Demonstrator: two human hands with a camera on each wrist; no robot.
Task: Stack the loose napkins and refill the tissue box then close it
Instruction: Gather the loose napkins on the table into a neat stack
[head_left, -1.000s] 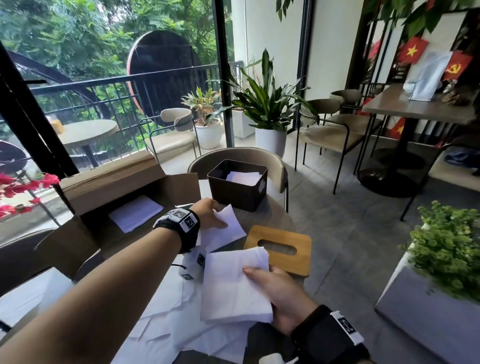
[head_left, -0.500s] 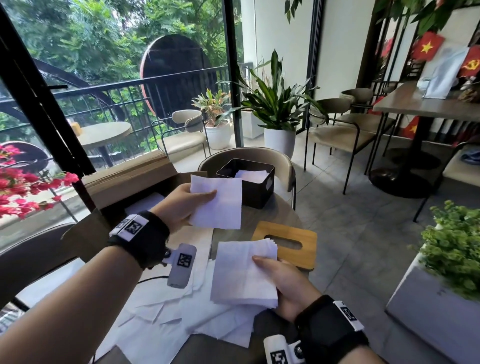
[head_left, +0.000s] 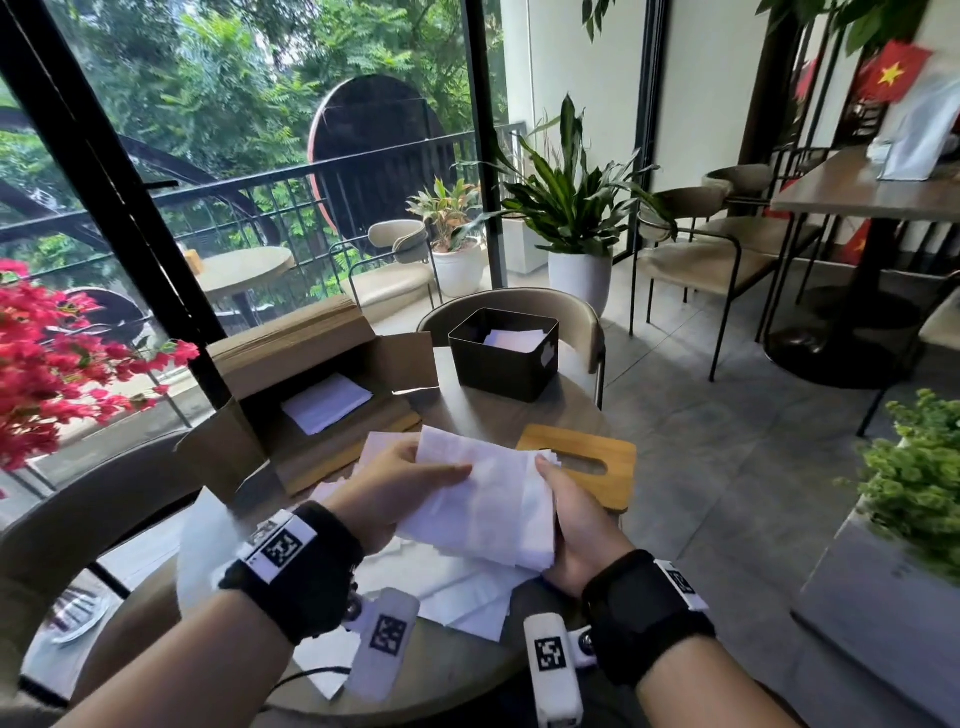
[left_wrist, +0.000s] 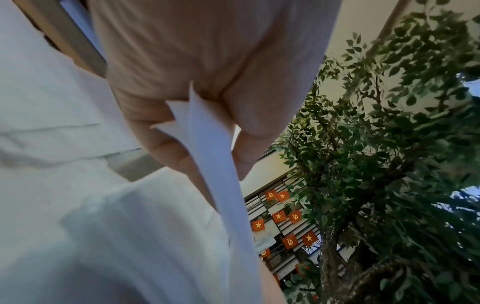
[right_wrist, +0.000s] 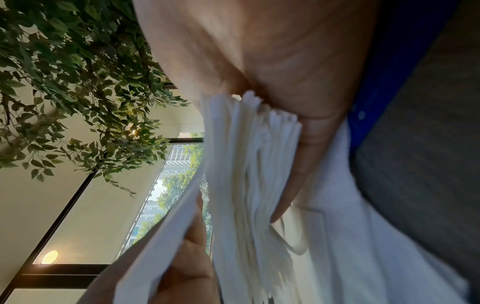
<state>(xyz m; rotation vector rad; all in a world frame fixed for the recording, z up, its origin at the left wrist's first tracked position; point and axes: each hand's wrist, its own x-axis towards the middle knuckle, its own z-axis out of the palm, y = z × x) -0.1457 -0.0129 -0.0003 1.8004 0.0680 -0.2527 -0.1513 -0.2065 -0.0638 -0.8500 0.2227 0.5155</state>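
Observation:
My right hand (head_left: 569, 501) grips a stack of white napkins (head_left: 498, 514) above the round table, thumb on top; the right wrist view shows the stack's edge (right_wrist: 249, 164) between thumb and fingers. From the left, my left hand (head_left: 415, 475) pinches a single napkin (left_wrist: 207, 148) and lays it over that stack. More loose napkins (head_left: 457, 592) lie spread on the table below. The black tissue box (head_left: 504, 358) stands open at the table's far side with a few napkins inside. Its wooden slotted lid (head_left: 587, 462) lies flat just beyond my right hand.
An open cardboard box (head_left: 311, 364) with white napkins in it sits at the table's left. A chair back (head_left: 519, 306) stands behind the tissue box. Red flowers (head_left: 52, 364) are at the left and a green planter (head_left: 914, 483) at the right.
My left hand picked a single napkin off the table, lifted it and brought it right and down onto the stack. My right hand kept hold of the stack.

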